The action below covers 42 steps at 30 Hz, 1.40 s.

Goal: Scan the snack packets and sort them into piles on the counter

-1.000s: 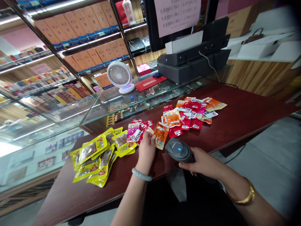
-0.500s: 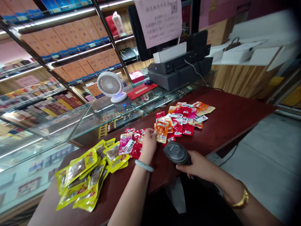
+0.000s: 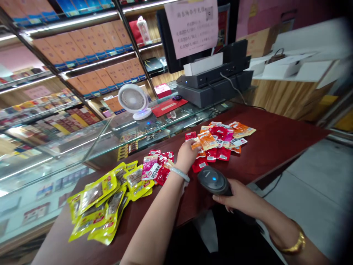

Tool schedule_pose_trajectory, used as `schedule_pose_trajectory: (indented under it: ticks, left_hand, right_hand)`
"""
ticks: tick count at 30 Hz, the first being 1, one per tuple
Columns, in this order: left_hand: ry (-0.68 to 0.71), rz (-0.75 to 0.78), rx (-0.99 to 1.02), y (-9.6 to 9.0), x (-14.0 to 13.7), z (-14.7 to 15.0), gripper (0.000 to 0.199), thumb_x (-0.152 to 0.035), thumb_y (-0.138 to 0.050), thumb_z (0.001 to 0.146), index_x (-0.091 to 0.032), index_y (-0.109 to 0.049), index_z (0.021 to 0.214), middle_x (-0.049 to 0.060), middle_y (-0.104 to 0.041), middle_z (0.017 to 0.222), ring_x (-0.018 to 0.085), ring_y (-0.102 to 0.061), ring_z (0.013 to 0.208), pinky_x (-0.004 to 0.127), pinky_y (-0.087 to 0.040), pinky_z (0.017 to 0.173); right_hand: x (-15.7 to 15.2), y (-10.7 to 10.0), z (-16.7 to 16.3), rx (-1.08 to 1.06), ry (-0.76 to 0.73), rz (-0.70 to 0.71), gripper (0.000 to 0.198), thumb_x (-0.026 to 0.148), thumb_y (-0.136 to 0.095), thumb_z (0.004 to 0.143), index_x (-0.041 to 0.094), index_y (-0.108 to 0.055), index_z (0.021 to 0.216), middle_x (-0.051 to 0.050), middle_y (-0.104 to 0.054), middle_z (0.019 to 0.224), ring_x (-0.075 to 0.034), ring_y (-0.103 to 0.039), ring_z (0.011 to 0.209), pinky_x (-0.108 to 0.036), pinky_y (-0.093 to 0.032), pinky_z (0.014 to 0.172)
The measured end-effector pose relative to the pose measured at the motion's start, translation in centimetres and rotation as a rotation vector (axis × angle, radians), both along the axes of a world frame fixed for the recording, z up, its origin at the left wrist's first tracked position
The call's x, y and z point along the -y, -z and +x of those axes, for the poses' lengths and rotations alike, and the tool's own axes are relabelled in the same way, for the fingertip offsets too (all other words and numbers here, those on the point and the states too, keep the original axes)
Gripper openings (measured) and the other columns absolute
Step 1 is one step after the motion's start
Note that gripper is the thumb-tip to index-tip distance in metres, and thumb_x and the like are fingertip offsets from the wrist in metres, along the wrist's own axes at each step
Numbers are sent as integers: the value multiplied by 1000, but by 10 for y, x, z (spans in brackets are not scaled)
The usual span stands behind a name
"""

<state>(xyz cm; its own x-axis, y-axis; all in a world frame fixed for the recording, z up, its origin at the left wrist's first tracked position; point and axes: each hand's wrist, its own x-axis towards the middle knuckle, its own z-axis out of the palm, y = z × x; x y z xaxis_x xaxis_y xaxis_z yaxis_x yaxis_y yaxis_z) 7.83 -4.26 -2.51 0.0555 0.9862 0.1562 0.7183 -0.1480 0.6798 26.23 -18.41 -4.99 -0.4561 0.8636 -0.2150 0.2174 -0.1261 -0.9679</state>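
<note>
My left hand (image 3: pixel 186 155), with a pale bangle at the wrist, reaches over the dark red table (image 3: pixel 278 129). Its fingers are closed at the edge of an orange snack packet (image 3: pixel 207 141), which lies over the right-hand pile. That pile holds red, pink, orange and white packets (image 3: pixel 223 154). Wrapped in my right hand (image 3: pixel 239 197) is a black barcode scanner (image 3: pixel 213 180), a blue light showing on its top, its head pointing towards the packets. Left of my left hand lies a smaller group of red and pink packets (image 3: pixel 150 163). Yellow snack bags (image 3: pixel 100 187) are heaped further left.
Beyond the table runs a glass display counter (image 3: pixel 106 134) bearing a white fan (image 3: pixel 134 98), a red mat (image 3: pixel 168 107) and a dark cash drawer (image 3: pixel 215 86). A monitor with a pink paper sign (image 3: pixel 193 27) stands behind. Shelves of boxes (image 3: pixel 82 44) fill the back left.
My left hand has moved right and slightly up, and the orange packet at its fingers has shifted onto the pile and turned. A blue light now shows on the scanner.
</note>
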Motion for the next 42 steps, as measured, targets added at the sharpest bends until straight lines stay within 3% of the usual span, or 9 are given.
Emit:
schedule_pose_trajectory:
  ticks: [5,11,14,18,20,25,30,34,42]
  left_hand:
    - [3,46,-227,-12,42,-56,29,-31,-65,86,-19,-72,112,12,-72,110,25,-65,104,35,-47,93]
    - [-310,-82,-698,-16,91,-133,50,-49,-63,84,-18,-65,123,17,-66,121,35,-57,115,46,-41,99]
    - [-328,-130,-763,-13,102,-149,55,-51,-62,84,-24,-59,132,14,-60,133,36,-51,123,49,-39,101]
    - [-173,-108,-788,-7,98,-153,66,-47,-70,80,-38,-49,142,7,-37,157,36,-27,144,53,-27,112]
    - [-126,-125,-808,-5,93,-152,64,-49,-73,76,-35,-55,135,9,-37,157,37,-24,146,55,-23,113]
    - [-190,-38,-803,-5,97,-140,59,-53,-74,74,-18,-59,118,18,-59,130,37,-48,127,49,-33,106]
    - [-153,-169,-526,-3,112,-120,48,-48,-69,81,-20,-52,116,9,-70,96,27,-66,91,31,-42,74]
    - [-103,-194,-411,1,115,-108,46,-48,-72,78,-22,-51,110,6,-71,94,25,-68,84,28,-38,66]
    - [-45,-150,-408,4,112,-98,33,-32,-67,82,-18,-53,109,10,-70,97,26,-67,90,29,-41,71]
  right_hand:
    - [0,3,-8,48,-32,12,30,42,-71,81,18,-56,91,4,-57,57,-14,-55,46,-24,-44,46]
    - [1,5,-22,52,-86,11,30,43,-71,82,18,-57,89,4,-57,57,-13,-55,47,-23,-44,46]
    - [1,4,-27,54,-112,2,31,43,-71,82,17,-56,90,4,-56,57,-13,-56,47,-22,-44,46]
    - [2,3,-33,62,-133,9,32,43,-71,82,16,-57,92,3,-57,59,-12,-56,48,-22,-45,46]
    - [3,3,-35,64,-133,12,34,44,-72,82,15,-58,93,2,-58,61,-12,-56,48,-22,-46,46]
    - [6,4,-36,52,-114,21,36,44,-73,81,15,-59,97,2,-58,63,-12,-55,48,-23,-46,46]
    - [4,1,-37,24,-91,0,36,43,-74,81,16,-59,97,3,-57,62,-11,-54,46,-22,-44,46]
    - [1,0,-41,10,-100,30,32,42,-74,81,16,-60,95,2,-59,63,-11,-53,47,-22,-44,46]
    - [-3,-1,-40,-14,-80,51,27,39,-73,82,17,-61,92,2,-60,63,-11,-55,47,-22,-43,45]
